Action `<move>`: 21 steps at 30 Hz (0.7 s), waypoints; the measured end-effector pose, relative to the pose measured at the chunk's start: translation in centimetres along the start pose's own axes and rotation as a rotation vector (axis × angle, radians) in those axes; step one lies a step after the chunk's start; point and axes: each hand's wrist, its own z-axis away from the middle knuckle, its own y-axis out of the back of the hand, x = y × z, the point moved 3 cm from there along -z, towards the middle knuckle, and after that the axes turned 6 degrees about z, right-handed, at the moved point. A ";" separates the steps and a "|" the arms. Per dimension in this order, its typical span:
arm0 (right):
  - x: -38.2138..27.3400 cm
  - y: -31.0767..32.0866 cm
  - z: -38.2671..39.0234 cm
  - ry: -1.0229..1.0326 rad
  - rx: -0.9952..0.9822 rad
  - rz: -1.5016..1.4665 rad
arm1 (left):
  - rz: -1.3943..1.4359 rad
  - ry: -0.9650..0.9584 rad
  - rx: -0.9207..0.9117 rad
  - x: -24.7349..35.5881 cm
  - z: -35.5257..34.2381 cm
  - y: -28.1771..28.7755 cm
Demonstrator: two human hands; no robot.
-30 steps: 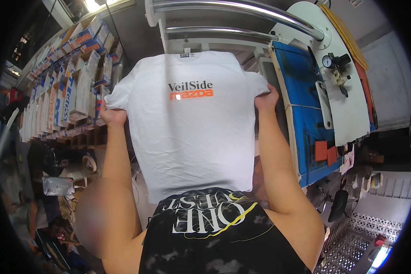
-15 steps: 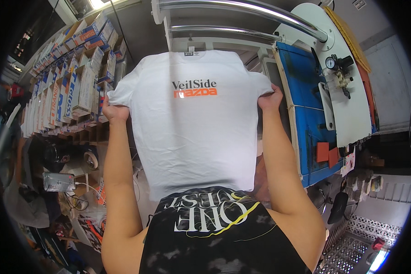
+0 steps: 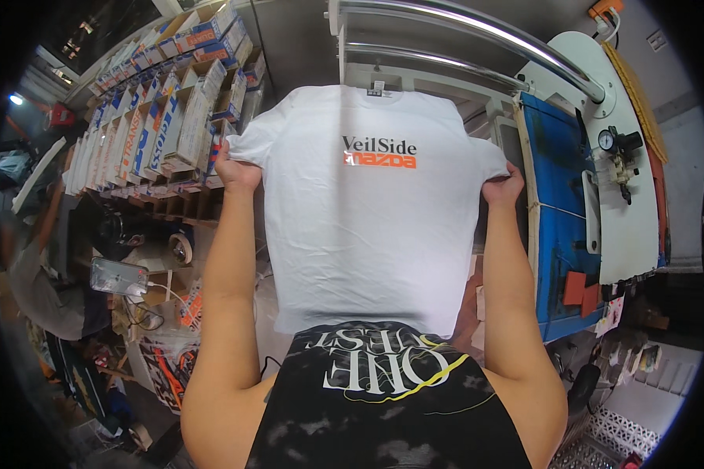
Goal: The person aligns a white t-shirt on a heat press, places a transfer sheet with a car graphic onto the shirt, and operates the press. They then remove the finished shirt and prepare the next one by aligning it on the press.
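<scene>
A white T-shirt lies spread in front of me, collar at the far end and hem close to my torso. Its chest carries a print in black and orange. At the left sleeve, my left hand is closed, pinching the cloth by its edge. My right hand grips the other sleeve in the same way. Between the two hands the shirt is stretched wide, with faint creases across its lower half. Whatever supports the shirt is mostly hidden beneath it.
A machine with chrome bars stands beyond the collar. To the right are a blue panel and a white plate with a pressure gauge. Racked long cardboard boxes fill the left, above a plugged-in phone. A person is at far left.
The whole scene has shifted rightward in the picture as my view turned left. Both hands keep their hold on the sleeves, and the shirt stays spread. More of the person at left shows.
</scene>
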 end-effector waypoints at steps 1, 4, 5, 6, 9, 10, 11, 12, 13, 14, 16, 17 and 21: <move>-0.1 0.0 0.1 -0.004 -0.004 0.011 | -0.003 -0.005 0.002 0.0 0.0 0.0; -0.2 0.0 0.2 -0.001 -0.014 0.026 | -0.017 0.005 -0.016 0.0 0.0 -0.1; -0.3 -0.1 0.2 -0.002 -0.025 0.029 | -0.027 0.007 -0.025 0.0 0.0 -0.1; -0.3 -0.1 0.1 -0.004 -0.036 0.031 | -0.022 0.014 -0.022 -0.1 0.0 -0.2; -0.3 0.0 -0.1 0.007 -0.026 0.021 | -0.022 0.020 -0.010 -0.1 0.2 -0.4; -0.3 0.0 -0.1 0.010 -0.043 0.033 | -0.022 0.020 -0.005 -0.1 0.3 -0.5; -0.2 0.1 -0.1 0.016 -0.040 0.037 | -0.028 0.020 0.005 -0.1 0.4 -0.5; -0.2 0.2 -0.2 0.022 -0.038 0.042 | -0.024 0.007 0.011 -0.1 0.5 -0.5; -0.2 0.2 -0.2 0.016 -0.043 0.041 | -0.026 -0.006 0.021 0.0 0.5 -0.5; -0.2 0.2 -0.2 0.011 -0.048 0.041 | -0.031 -0.001 -0.009 -0.1 0.4 -0.5; -0.1 0.1 -0.3 -0.005 -0.070 0.067 | -0.058 -0.025 0.002 -0.1 0.0 -0.1; 0.0 0.0 -0.2 -0.015 -0.089 0.092 | -0.075 -0.039 -0.006 -0.2 -0.2 0.2; 0.4 1.4 2.4 -0.096 0.346 0.948 | -0.688 0.131 0.194 0.0 -0.2 3.2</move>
